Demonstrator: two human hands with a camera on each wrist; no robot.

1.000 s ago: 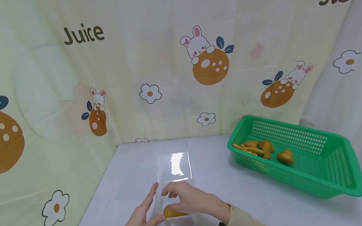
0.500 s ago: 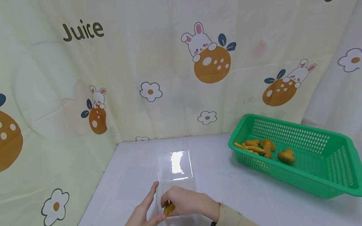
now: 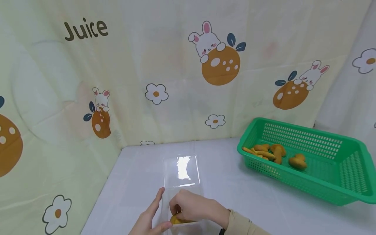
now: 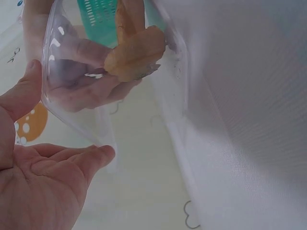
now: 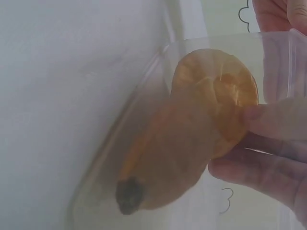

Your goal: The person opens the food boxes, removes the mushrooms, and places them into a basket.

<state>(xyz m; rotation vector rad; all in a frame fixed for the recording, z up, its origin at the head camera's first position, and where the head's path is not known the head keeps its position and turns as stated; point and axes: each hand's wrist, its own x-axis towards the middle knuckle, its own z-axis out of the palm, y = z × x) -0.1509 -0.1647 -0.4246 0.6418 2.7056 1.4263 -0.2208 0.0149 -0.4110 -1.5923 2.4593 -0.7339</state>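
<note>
A clear plastic box (image 4: 186,72) stands on the white table, its hinged lid (image 3: 184,168) folded back away from me. Inside it lies a brown mushroom (image 5: 211,86), wide cap and thick stem showing through the wall, the stem's end dark. My right hand (image 3: 192,205) reaches down into the box and pinches the mushroom at its cap. At the near left corner my left hand (image 3: 149,218) rests against the box from outside, fingers fairly straight along the left side, thumb at the near edge. The box's floor is partly hidden by my right hand.
A green perforated basket (image 3: 293,178) stands at the right, with several brown mushrooms (image 3: 297,162) towards its left end. Behind the table hangs a patterned curtain (image 3: 176,65) with rabbits and flowers.
The right hand has shifted and turned the mushroom within the box; it stood more upright half a second ago and lies lower now. The left hand has kept its place.
</note>
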